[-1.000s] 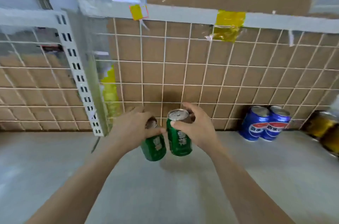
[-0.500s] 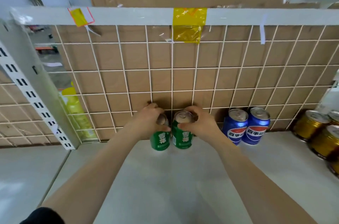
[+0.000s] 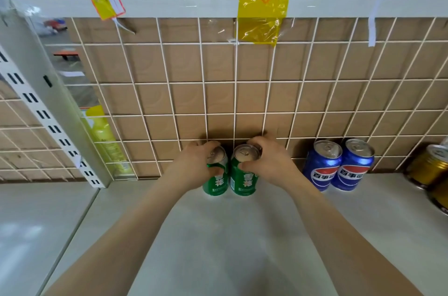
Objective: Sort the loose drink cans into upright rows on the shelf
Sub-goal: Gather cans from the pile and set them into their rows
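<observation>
Two green cans stand upright side by side on the white shelf [image 3: 218,235], close to the wire grid back. My left hand [image 3: 194,164] grips the left green can [image 3: 217,181] near its top. My right hand [image 3: 271,162] grips the right green can [image 3: 243,180] around its rim. Both can bottoms rest on the shelf. To the right, two blue cans [image 3: 338,166] stand upright as a pair against the grid.
Gold cans [image 3: 429,167] stand at the far right edge. A white wire grid [image 3: 235,82] backed by cardboard closes the rear. A slotted white upright [image 3: 48,126] bounds the left side, with another shelf beyond it.
Both hands carried the green cans back toward the grid. The left can, tilted a second ago, now stands upright on the shelf beside the other.
</observation>
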`<control>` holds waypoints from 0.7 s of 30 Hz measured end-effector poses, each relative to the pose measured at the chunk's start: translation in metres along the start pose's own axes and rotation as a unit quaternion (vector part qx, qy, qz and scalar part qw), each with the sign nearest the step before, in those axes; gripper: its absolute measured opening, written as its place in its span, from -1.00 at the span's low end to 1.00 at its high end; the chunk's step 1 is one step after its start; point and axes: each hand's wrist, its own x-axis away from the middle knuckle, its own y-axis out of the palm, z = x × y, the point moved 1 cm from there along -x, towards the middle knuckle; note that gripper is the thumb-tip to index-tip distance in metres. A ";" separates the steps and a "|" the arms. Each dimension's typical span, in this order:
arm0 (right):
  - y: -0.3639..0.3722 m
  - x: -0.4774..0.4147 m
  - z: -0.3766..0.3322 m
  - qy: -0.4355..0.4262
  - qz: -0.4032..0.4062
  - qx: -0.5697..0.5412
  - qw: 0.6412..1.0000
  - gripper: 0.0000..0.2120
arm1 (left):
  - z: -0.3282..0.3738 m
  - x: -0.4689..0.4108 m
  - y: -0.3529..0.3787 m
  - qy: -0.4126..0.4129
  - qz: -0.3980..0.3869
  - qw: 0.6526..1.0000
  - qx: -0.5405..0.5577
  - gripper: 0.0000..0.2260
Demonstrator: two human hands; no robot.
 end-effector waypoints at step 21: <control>0.018 0.010 0.015 -0.061 0.075 0.011 0.995 -0.42 | 0.005 0.021 0.016 -0.043 0.084 0.985 0.142 -0.38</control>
